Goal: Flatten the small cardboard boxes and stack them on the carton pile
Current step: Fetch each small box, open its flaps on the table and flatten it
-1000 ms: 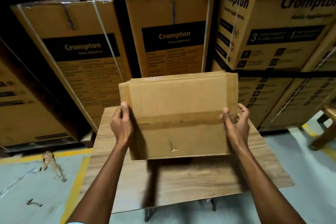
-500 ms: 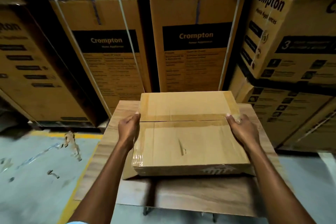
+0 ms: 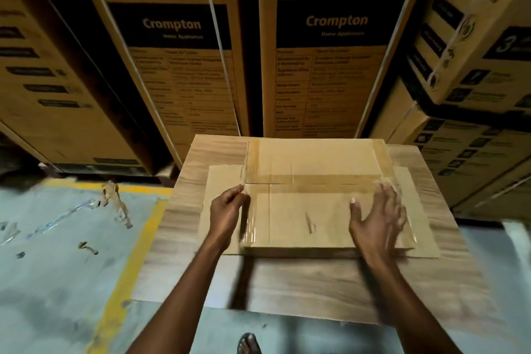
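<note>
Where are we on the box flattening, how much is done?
Done: one flattened box lies flat on the wooden table, over a cardboard sheet. In hand: the left hand pinches its left edge near the tape seam; the right hand is spread open over its right side, blurred. Left: moving it to the carton pile; no pile or further small boxes are identifiable in view.

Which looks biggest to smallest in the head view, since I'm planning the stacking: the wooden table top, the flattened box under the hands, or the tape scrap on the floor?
1. Wooden table top
2. Flattened box
3. Tape scrap, plainly smallest.
</note>
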### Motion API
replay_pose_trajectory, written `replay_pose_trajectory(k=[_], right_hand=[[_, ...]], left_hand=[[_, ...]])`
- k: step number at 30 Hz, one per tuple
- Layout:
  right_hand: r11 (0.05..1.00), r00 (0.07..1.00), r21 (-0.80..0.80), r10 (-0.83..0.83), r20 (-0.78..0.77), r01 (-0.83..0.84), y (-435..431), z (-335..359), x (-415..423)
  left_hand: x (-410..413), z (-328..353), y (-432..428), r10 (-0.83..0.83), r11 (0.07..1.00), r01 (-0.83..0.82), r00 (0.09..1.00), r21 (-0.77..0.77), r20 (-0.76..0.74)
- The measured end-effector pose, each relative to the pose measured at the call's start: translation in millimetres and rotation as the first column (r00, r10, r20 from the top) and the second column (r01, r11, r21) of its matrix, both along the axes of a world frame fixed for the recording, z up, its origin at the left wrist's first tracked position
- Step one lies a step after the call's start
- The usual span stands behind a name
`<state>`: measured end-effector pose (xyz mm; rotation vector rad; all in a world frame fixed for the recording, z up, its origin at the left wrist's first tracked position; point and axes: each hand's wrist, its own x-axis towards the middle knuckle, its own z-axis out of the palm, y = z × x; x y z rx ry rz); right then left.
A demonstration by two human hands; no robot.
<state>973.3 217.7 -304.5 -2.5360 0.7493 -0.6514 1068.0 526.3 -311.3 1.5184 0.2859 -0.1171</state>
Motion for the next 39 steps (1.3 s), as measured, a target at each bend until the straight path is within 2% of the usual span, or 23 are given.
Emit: replay_pose_trajectory(k=[2, 4, 6, 13, 17, 22, 28, 39], right_hand=[[0.980, 0.980, -0.027, 0.198, 0.031, -0.197, 32.3, -10.2, 6.8], [0.911, 0.911, -0.068, 0.411, 0.043, -0.407, 62.6, -16.5, 15.2], [0.826, 0.830, -0.092, 0.557, -0.011, -0.556, 84.9, -12.7, 30.4], [0.678, 0.660, 0.011, 0.718, -0.220, -0.735, 133.7, 13.3, 102.3], [0.620, 0.577, 0.066, 0.759, -0.301, -0.782, 143.1, 17.6, 135.7], [0.554, 0.487, 0.107, 0.795, -0.361, -0.826, 146.9, 21.4, 153.7], [0.544, 0.458, 0.154, 0.803, -0.382, -0.825, 148.7, 24.7, 160.1], [0.555, 0.411, 0.285, 0.801, -0.435, -0.781, 147.5, 30.9, 169.0]], left_hand=[[0.2, -5.5, -4.9, 0.019, 0.998, -0.019, 1.000, 0.057, -0.003], [1.8, -12.5, -8.6, 0.025, 0.996, -0.025, 1.000, 0.082, -0.002], [6.9, -13.9, -12.1, 0.017, 0.994, -0.016, 1.000, 0.110, -0.013], [21.0, -5.5, -46.5, 0.149, 0.955, -0.133, 0.988, 0.264, -0.039], [23.1, -1.5, -60.7, 0.202, 0.900, -0.191, 0.979, 0.391, 0.012], [20.3, -10.1, -63.9, 0.228, 0.888, -0.234, 0.972, 0.395, 0.062], [21.5, -13.8, -65.4, 0.257, 0.868, -0.276, 0.961, 0.414, 0.103], [21.6, -10.6, -71.4, 0.241, 0.743, -0.210, 0.970, 0.636, 0.039]])
